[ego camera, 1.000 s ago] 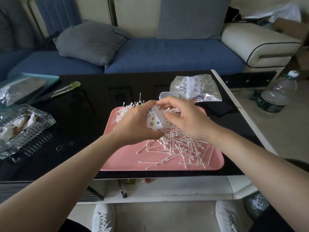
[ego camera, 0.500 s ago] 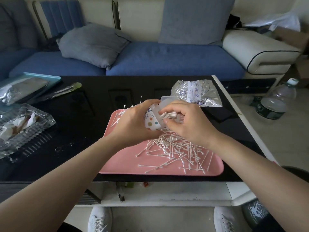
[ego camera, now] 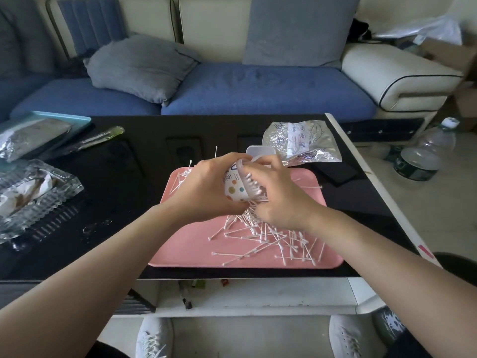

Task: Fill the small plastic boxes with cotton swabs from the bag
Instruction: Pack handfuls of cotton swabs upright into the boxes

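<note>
Left hand (ego camera: 206, 188) grips the small plastic box (ego camera: 233, 188), the dotted one, fingers wrapped round its body. The box is tipped on its side, mouth facing right, held up over the far half of the pink tray (ego camera: 180, 254). Right hand (ego camera: 280, 200) is at the box mouth, fingers curled round a bunch of cotton swabs (ego camera: 251, 186). The bunch is blurred, so how far in it sits cannot be told. More swabs lie loose in a heap on the tray, mostly near-right under the right wrist, with a few at the far-left behind the left hand. A white lid (ego camera: 259, 151) is just far of the hands. The bag (ego camera: 302, 143), crumpled and clear, lies on the black table (ego camera: 129, 171) at the tray's far-right corner. A glass dish (ego camera: 33, 195) and a teal tray (ego camera: 64, 120) are far left on the table. A water bottle (ego camera: 423, 153) stands on the floor at right.
</note>
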